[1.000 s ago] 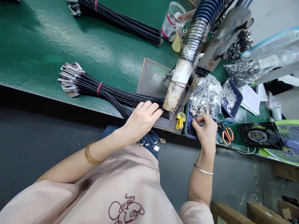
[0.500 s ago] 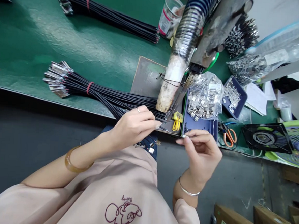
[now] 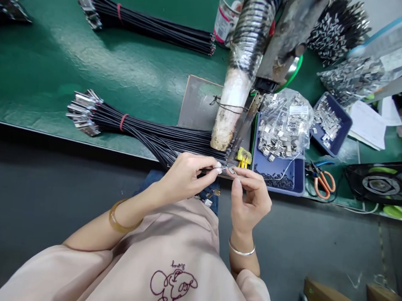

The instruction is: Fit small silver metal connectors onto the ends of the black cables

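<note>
My left hand (image 3: 187, 178) is closed in a pinch on a black cable, whose thin stripped wires (image 3: 224, 168) stick out past the fingertips. My right hand (image 3: 251, 200) pinches a small metal connector (image 3: 232, 170) against those wires; whether they touch is too small to tell. Under and behind my left hand lies a bundle of black cables (image 3: 154, 128) with a red band and metal plugs (image 3: 84, 111) at its far left end. A white-tipped extraction hose (image 3: 223, 129) hangs just above the bundle's right end, beside a metal bar (image 3: 246, 126).
Right of my hands stands a blue tray (image 3: 297, 179) with a bag of connectors (image 3: 284, 124) and small black pieces. Beyond it are a smaller blue bin (image 3: 343, 132), orange-handled pliers (image 3: 323, 185) and a fan (image 3: 383, 184). A second cable bundle (image 3: 161, 27) lies farther back.
My right hand has moved left from the tray's edge, bringing the connector to my left fingertips. The camera view has shifted slightly.
</note>
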### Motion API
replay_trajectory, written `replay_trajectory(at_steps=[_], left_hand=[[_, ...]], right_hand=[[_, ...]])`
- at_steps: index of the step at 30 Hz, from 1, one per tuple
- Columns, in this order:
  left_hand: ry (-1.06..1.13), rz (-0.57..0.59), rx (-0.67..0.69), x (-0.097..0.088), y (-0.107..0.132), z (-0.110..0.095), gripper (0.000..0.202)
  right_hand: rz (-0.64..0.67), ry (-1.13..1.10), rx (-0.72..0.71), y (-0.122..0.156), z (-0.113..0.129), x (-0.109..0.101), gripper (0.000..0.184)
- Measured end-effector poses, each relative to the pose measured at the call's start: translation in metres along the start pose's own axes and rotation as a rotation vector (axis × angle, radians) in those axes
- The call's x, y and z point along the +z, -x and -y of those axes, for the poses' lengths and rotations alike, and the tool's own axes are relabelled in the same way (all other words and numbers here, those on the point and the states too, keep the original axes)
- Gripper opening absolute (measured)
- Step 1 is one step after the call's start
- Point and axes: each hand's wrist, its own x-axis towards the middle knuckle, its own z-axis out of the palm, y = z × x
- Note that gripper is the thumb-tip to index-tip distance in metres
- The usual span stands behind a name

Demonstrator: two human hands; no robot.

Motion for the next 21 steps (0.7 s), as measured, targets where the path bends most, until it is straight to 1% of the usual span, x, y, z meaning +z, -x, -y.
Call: replay_trajectory(at_steps=[4, 8, 10, 11, 13, 15, 16, 17, 18, 19, 21], left_hand=[[0.026, 0.017, -0.064, 0.000, 0.000, 0.001, 0.015], [0.100, 0.059, -0.058, -0.006, -0.001, 0.000, 0.012], [0.107, 0.073, -0.024, -0.008, 0.000, -0.002, 0.011], [0.078, 0.070, 0.019, -0.009, 0.001, -0.003, 0.011], [-0.079, 0.044, 0.129, -0.008, 0.003, -0.007, 0.016], [-0.279, -0.004, 0.219, -0.006, 0.006, -0.009, 0.021], [-0.337, -0.027, 0.233, -0.004, 0.007, -0.009, 0.021], [-0.342, -0.040, 0.224, -0.003, 0.008, -0.009, 0.020], [-0.295, -0.043, 0.195, -0.002, 0.008, -0.008, 0.017], [-0.216, -0.040, 0.151, -0.001, 0.007, -0.007, 0.015], [-0.044, -0.008, 0.038, 0.000, 0.005, -0.003, 0.010]], right_hand=[[0.001, -0.023, 0.048, 0.001, 0.000, 0.003, 0.011], [0.037, -0.022, 0.069, -0.003, 0.002, 0.001, 0.006], [0.025, -0.037, 0.084, -0.005, 0.003, -0.001, 0.005], [0.002, -0.041, 0.087, -0.006, 0.003, -0.002, 0.006], [-0.062, -0.027, 0.063, -0.008, 0.004, -0.005, 0.010], [-0.120, 0.029, -0.013, -0.008, 0.006, -0.006, 0.016], [-0.135, 0.061, -0.062, -0.009, 0.006, -0.007, 0.019], [-0.139, 0.090, -0.107, -0.009, 0.007, -0.007, 0.022], [-0.129, 0.111, -0.142, -0.008, 0.007, -0.007, 0.024], [-0.106, 0.123, -0.161, -0.008, 0.007, -0.007, 0.024], [-0.042, 0.108, -0.145, -0.007, 0.005, -0.006, 0.022]])
